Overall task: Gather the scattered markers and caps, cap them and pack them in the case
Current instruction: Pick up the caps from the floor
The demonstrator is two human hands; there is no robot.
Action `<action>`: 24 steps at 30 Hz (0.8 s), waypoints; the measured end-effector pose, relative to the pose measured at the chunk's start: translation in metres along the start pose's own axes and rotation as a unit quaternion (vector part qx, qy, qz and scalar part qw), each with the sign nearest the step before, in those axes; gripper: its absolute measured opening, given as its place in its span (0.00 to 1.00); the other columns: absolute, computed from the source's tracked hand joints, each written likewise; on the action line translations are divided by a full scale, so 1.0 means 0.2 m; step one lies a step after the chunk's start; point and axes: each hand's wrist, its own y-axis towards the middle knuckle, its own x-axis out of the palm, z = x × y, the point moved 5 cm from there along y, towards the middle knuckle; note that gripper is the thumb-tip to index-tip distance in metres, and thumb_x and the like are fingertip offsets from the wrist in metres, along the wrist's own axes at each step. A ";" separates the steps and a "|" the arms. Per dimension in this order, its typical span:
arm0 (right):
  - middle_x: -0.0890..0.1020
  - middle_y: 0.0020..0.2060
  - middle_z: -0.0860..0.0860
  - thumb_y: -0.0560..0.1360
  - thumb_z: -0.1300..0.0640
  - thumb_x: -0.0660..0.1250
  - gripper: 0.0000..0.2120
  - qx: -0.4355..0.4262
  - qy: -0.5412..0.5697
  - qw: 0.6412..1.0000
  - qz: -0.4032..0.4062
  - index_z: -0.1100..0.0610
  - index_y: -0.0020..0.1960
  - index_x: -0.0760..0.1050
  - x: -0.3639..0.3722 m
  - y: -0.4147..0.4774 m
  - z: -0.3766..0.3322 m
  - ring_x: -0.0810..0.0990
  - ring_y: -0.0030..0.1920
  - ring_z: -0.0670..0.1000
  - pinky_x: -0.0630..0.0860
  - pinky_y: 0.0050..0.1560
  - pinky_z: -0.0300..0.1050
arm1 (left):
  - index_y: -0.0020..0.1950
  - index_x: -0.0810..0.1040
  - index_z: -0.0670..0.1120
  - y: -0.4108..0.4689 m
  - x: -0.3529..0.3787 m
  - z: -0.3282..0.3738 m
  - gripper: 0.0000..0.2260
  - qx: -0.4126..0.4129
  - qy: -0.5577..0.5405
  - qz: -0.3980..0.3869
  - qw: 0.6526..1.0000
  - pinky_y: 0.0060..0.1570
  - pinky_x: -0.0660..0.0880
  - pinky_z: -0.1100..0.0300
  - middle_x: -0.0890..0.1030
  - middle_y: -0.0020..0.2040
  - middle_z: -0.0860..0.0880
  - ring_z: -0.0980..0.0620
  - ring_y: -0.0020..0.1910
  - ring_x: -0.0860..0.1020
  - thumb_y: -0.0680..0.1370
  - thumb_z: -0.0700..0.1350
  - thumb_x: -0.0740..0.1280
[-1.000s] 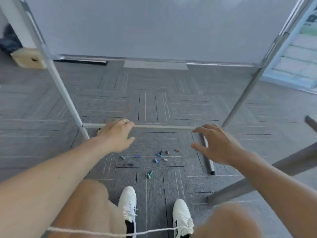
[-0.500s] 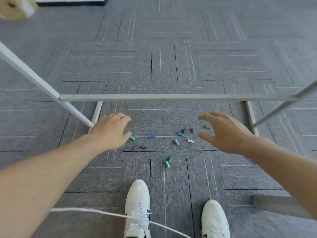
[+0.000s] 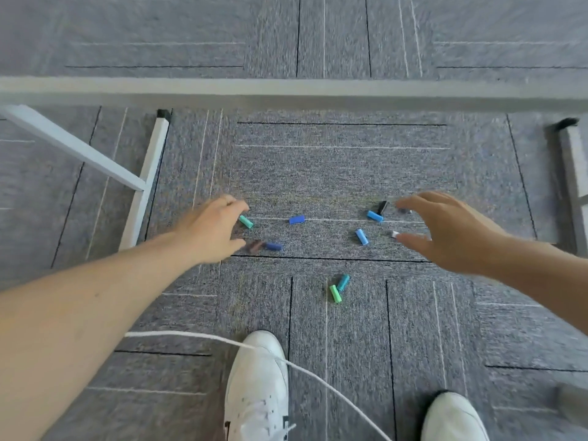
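Note:
Several small marker caps lie scattered on the grey carpet: a teal cap (image 3: pixel 246 221), a blue cap (image 3: pixel 297 219), a brown cap (image 3: pixel 254 246) beside a dark blue cap (image 3: pixel 274 246), two light blue caps (image 3: pixel 374 216) (image 3: pixel 362 237), a black cap (image 3: pixel 382 207), a white cap (image 3: pixel 395 233), and a green cap (image 3: pixel 335 293) touching a teal one (image 3: pixel 343 282). My left hand (image 3: pixel 211 230) hovers with spread fingers by the teal and brown caps. My right hand (image 3: pixel 445 230) is spread open beside the white and black caps. Neither holds anything. No markers or case show.
A whiteboard stand's crossbar (image 3: pixel 286 90) runs across above the caps, with its left foot (image 3: pixel 144 183) and right foot (image 3: pixel 574 173) on the floor. My white shoes (image 3: pixel 257 389) (image 3: pixel 453 418) stand near the bottom. A white cord (image 3: pixel 318 377) hangs across the left shoe.
The view has tilted down and moved closer to the floor. Both hands have lowered towards the caps, the left to the teal cap, the right to the white and black caps.

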 end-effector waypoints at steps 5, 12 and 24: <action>0.75 0.69 0.51 0.80 0.42 0.66 0.30 -0.019 0.006 1.000 -0.021 0.50 0.78 0.64 0.13 0.17 -0.05 0.75 0.65 0.53 0.73 0.65 0.51 | 0.77 0.65 0.52 0.10 0.15 -0.02 0.36 -0.009 -0.002 -0.033 0.999 0.59 0.75 0.54 0.66 0.74 0.51 0.51 0.66 0.72 0.73 0.58 0.75; 0.71 0.72 0.49 0.81 0.42 0.65 0.29 -0.032 0.003 0.999 -0.024 0.48 0.79 0.62 0.24 0.30 -0.09 0.69 0.71 0.52 0.68 0.70 0.51 | 0.61 0.69 0.52 0.21 0.19 0.06 0.25 0.006 0.011 0.011 1.000 0.41 0.72 0.60 0.71 0.58 0.52 0.53 0.52 0.74 0.72 0.56 0.78; 0.78 0.67 0.49 0.81 0.43 0.67 0.26 0.051 0.219 0.974 -0.032 0.50 0.76 0.68 0.42 0.30 -0.16 0.76 0.63 0.49 0.74 0.60 0.44 | 0.51 0.75 0.48 0.25 0.26 0.15 0.04 0.045 -0.019 0.011 0.999 0.37 0.79 0.57 0.74 0.45 0.52 0.54 0.36 0.76 0.81 0.43 0.70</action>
